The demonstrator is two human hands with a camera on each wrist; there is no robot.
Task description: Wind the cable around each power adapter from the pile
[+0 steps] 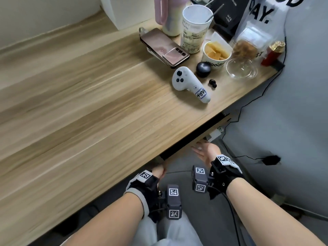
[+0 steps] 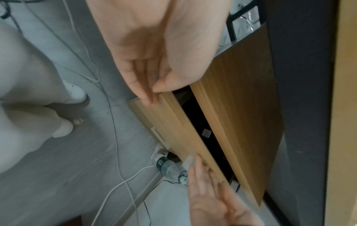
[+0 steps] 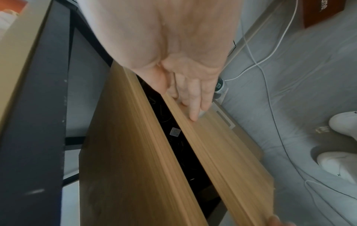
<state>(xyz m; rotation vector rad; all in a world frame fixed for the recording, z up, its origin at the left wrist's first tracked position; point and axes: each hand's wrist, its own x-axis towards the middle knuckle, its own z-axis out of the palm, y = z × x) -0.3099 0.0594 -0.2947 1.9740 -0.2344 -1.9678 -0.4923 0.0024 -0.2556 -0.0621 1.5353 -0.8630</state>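
Observation:
Both hands are under the wooden desk (image 1: 88, 112) at a drawer front (image 2: 173, 130) pulled slightly out. My left hand (image 2: 152, 91) pinches the front's top edge, thumb at the gap and fingers on the outer face. My right hand (image 3: 183, 99) lies further along the same front (image 3: 212, 145) with straight fingers, its thumb at the gap. Through the narrow dark gap I see black cables and a dark object with a pale sticker (image 3: 174, 131); what it is stays unclear. In the head view the left hand (image 1: 158, 172) is half hidden under the desk edge and the right hand (image 1: 202, 150) shows its palm.
On the desk's far right stand a phone (image 1: 165, 47), a paper cup (image 1: 195, 27), a white controller (image 1: 190, 84), a food tub and a glass bowl (image 1: 242, 68). On the grey floor lie a plastic bottle (image 2: 170, 168), a white cable (image 2: 115, 188) and thin black cables.

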